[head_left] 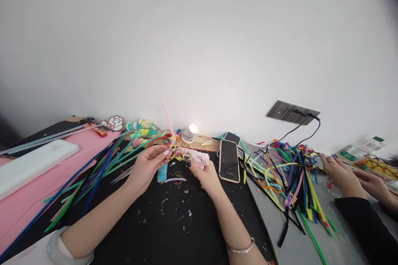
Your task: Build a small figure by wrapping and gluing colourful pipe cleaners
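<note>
My left hand (153, 165) pinches a pink pipe cleaner (168, 118), whose free end sticks up in front of the wall. Held in my right hand (203, 176) is a pale pink hot glue gun (199, 157); its nozzle points left, close to my left fingertips. Whether the nozzle touches the pipe cleaner I cannot tell. Just below my left fingers lies a fuzzy blue piece (162, 172), beside a short lilac pipe cleaner (175, 179). Scissors (122, 174) lie partly hidden behind my left hand.
Loose pipe cleaners (102, 169) lie left, near a long white box (37, 163) on pink sheets. A paper cup (189, 133) stands by the wall. Two phones, one in front (229, 160), lie right. Cords run from a wall socket (292, 112). Another person's hands (343, 174) are at far right.
</note>
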Demonstrator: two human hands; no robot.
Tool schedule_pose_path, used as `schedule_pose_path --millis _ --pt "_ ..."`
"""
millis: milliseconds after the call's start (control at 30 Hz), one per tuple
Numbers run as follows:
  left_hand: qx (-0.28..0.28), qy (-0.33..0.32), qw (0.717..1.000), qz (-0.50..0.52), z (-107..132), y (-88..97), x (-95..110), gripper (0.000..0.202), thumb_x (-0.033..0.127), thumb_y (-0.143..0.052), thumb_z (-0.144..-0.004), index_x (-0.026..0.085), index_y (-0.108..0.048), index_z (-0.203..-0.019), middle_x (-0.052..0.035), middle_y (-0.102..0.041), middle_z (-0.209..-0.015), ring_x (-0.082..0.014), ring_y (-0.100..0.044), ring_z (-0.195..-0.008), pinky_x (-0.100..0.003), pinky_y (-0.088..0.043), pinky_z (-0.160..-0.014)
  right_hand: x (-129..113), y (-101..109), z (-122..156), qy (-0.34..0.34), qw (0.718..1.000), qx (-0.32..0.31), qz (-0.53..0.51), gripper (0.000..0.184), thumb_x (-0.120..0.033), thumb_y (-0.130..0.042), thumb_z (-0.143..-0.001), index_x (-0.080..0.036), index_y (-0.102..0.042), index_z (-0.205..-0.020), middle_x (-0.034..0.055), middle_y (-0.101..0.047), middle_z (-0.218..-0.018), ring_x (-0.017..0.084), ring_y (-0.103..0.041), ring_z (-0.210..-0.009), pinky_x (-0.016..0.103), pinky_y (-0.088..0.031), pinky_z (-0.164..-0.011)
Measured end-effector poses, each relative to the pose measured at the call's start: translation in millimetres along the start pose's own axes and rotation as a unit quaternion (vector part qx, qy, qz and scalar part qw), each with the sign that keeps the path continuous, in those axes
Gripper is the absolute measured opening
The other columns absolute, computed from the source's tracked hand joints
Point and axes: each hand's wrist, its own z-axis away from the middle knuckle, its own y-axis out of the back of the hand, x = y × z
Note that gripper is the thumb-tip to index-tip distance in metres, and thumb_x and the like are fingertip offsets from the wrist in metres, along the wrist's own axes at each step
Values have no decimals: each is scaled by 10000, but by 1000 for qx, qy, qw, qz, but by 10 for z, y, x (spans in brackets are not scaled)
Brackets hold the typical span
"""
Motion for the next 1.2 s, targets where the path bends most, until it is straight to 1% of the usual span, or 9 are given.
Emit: schedule_pose_path --millis 267,533,633,733,867,967,1033,1133,1200 --pt "12 -1 1000 8 8 -5 13 284 314 -838 -583 196 -706 -804 1 -721 -790 -159 -647 -816 -240 -538 -740 1 -2 0 -6 1000 7 -15 385 -448 -663 -753 -148 -721 -986 16 -612 -600 179 -549 -588 272 -445 -544" --pt "42 -12 999 -25 7 14 32 324 339 -826 -595 193 -704 -857 2 -716 -800 -126 -609 -671 -234 -515 -654 -19 -5 12 -13 1000 -9 -16 399 -387 -644 -772 -139 -703 -1080 32 -673 -724 184 -584 -655 266 -460 -572" --pt "39 -15 999 -28 3 23 27 332 339 -823 -593 190 -702 -865 -3 -709 -796 -107 -581 -622 -229 -501 -623 -53 -6 16 -2 1000 -12 -25 387 -352 -651 -774 -142 -698 -1095 60 -713 -924 228 -635 -816 308 -501 -706" --pt "38 -17 998 -37 6 23 29 336 346 -819 -591 185 -702 -862 -11 -702 -807 -104 -569 -603 -229 -488 -595 -89 -10 20 13 998 -31 -56 377 -306 -649 -791 -153 -679 -1135 71 -681 -1141 276 -612 -1053 377 -457 -923" --pt "41 -23 998 -53 16 5 45 334 343 -818 -587 179 -703 -853 -6 -696 -785 -102 -552 -573 -233 -469 -565 -92 -22 25 19 995 -61 -81 365 -278 -635 -813 -176 -664 -1162 61 -650 -1221 277 -571 -1162 399 -394 -1024" --pt "44 -25 998 -47 6 1 40 332 344 -817 -585 174 -701 -847 -5 -693 -785 -90 -532 -554 -222 -455 -539 -52 -32 28 19 996 -60 -58 351 -268 -644 -802 -184 -676 -1141 58 -661 -1206 272 -590 -1138 378 -419 -997" --pt "54 -26 998 -38 -14 16 21 344 351 -822 -573 172 -698 -839 -13 -694 -806 -86 -529 -558 -214 -452 -530 -29 -29 28 5 999 -50 -14 336 -269 -653 -786 -188 -691 -1110 53 -686 -1160 274 -622 -1078 359 -460 -932" --pt "61 -34 997 -43 -49 54 -13 341 363 -811 -593 178 -698 -856 -12 -688 -808 -85 -529 -581 -198 -455 -539 -33 -4 23 -7 996 -13 92 300 -261 -630 -783 -194 -698 -1066 44 -724 -1048 259 -660 -949 318 -487 -801" --pt "65 -37 996 -53 -57 73 -24 336 366 -806 -600 180 -698 -858 -16 -695 -816 -90 -537 -597 -194 -459 -547 -49 20 23 -5 981 22 192 259 -249 -609 -783 -207 -693 -1023 35 -733 -952 241 -662 -863 303 -465 -748"
